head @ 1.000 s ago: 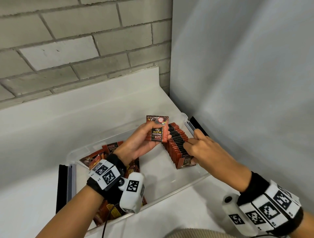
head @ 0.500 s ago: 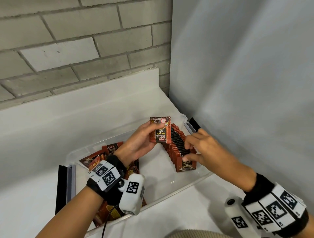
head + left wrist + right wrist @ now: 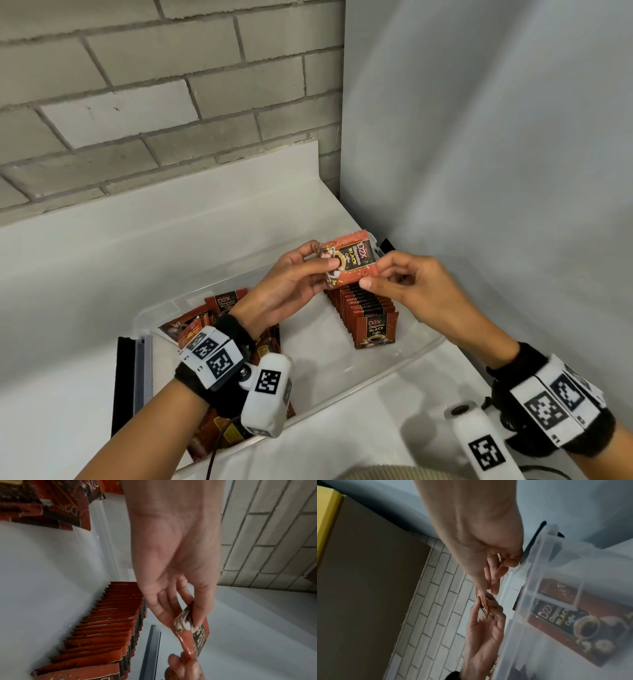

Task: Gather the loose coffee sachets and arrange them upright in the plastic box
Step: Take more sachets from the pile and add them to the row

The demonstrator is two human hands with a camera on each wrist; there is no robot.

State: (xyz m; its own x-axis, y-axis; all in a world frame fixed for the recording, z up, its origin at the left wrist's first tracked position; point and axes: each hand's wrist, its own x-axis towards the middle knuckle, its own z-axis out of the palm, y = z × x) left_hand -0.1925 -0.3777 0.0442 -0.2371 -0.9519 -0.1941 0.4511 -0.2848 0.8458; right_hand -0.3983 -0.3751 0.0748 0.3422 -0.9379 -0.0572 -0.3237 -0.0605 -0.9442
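A red-and-black coffee sachet [image 3: 352, 260] is held sideways above the clear plastic box [image 3: 404, 363]. My left hand [image 3: 294, 277] pinches its left end, thumb on the printed face. My right hand [image 3: 407, 284] pinches its right lower edge between thumb and fingers. Below them a row of upright sachets [image 3: 366, 315] stands along the right part of the box. In the left wrist view the held sachet [image 3: 193, 635] hangs beside that row [image 3: 106, 631]. Loose sachets [image 3: 209, 315] lie in a heap at the box's left end, partly hidden by my left wrist.
The box sits on a white counter [image 3: 102, 274] in a corner, brick wall [image 3: 137, 102] behind and a grey panel [image 3: 496, 154] on the right. A black and grey box clip [image 3: 133, 373] sticks out at the left end. White floor of the box [image 3: 315, 346] shows mid-box.
My right hand left the upright row and rose to take the sachet's right edge. The sachet turned from upright to sideways between both hands.
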